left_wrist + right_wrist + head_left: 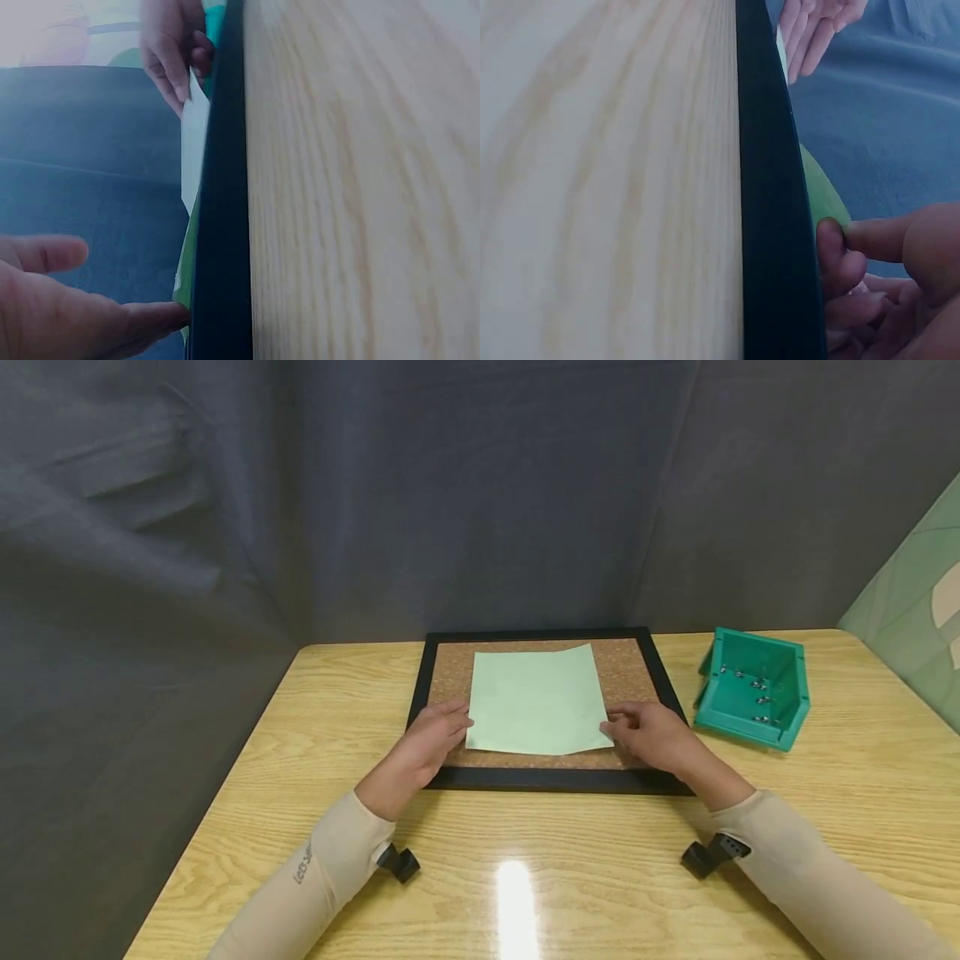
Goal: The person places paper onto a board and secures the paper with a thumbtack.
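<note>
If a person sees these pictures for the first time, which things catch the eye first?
First comes the pale green paper sheet, lying on a cork board with a black frame in the middle of the wooden table. The left hand touches the sheet's left edge and the right hand its right lower corner. To the right of the board stands a teal plastic bin with small metal pieces inside.

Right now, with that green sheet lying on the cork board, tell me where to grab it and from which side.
Take the green sheet at its near corners, coming in from the left and right edges where the left hand and right hand already touch it. It lies almost flat on the cork board, so a top grip probably fails; the right wrist view shows an edge bowing up, giving fingertips room to pinch under.
</note>
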`<state>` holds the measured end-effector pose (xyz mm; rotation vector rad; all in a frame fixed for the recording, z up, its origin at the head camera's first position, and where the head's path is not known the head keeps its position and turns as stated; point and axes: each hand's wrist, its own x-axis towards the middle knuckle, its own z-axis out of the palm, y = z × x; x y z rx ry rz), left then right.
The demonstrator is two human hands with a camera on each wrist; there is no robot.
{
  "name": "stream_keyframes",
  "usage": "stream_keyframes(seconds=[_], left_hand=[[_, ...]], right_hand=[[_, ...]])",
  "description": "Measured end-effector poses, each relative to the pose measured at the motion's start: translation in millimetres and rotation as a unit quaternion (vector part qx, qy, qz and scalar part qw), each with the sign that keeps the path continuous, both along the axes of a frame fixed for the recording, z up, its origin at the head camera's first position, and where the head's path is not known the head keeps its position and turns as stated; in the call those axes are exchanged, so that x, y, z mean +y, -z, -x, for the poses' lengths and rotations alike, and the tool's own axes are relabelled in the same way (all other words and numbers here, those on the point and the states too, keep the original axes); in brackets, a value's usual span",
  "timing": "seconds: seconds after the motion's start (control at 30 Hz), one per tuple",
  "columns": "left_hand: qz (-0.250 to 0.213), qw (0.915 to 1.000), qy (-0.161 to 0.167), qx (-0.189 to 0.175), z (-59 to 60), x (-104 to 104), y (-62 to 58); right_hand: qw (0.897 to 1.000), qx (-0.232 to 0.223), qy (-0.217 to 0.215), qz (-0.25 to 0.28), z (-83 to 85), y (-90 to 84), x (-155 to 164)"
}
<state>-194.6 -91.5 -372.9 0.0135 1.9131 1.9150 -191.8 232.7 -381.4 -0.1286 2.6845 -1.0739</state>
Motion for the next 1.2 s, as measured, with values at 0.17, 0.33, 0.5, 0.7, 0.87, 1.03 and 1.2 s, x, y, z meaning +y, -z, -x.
stream_keyframes(seconds=[0.17, 0.33, 0.5, 0.7, 0.87, 1.03, 1.2], left_hand=[[0.065, 0.9968, 0.044, 0.016, -1.5, 0.8, -3.1], [0.18, 0.977, 0.084, 0.077, -6.9, 4.5, -10.0], [0.403, 0.8601, 0.221, 0.221, -20.9, 6.7, -12.1], [0.496, 0.7624, 0.316, 0.27, -35.0, 12.9, -11.7], [0.531, 0.7387, 0.326, 0.258, -36.6, 14.9, -10.3], [0.54, 0.7317, 0.344, 0.235, -36.9, 12.7, -8.8], [0.535, 0.7376, 0.343, 0.229, -32.7, 10.2, -10.4]], right_hand=[[0.999, 0.029, -0.006, -0.024, -0.9, -2.2, 0.1], [0.982, 0.124, -0.036, -0.139, -8.6, -9.1, -1.5], [0.951, 0.189, -0.153, -0.19, -22.5, -15.2, -9.8], [0.934, 0.155, -0.278, -0.164, -34.9, -12.8, -18.3], [0.932, 0.073, -0.321, -0.148, -38.8, -10.3, -17.3], [0.935, 0.049, -0.322, -0.142, -40.3, -13.2, -14.9], [0.942, 0.043, -0.296, -0.15, -38.3, -17.3, -14.2]])
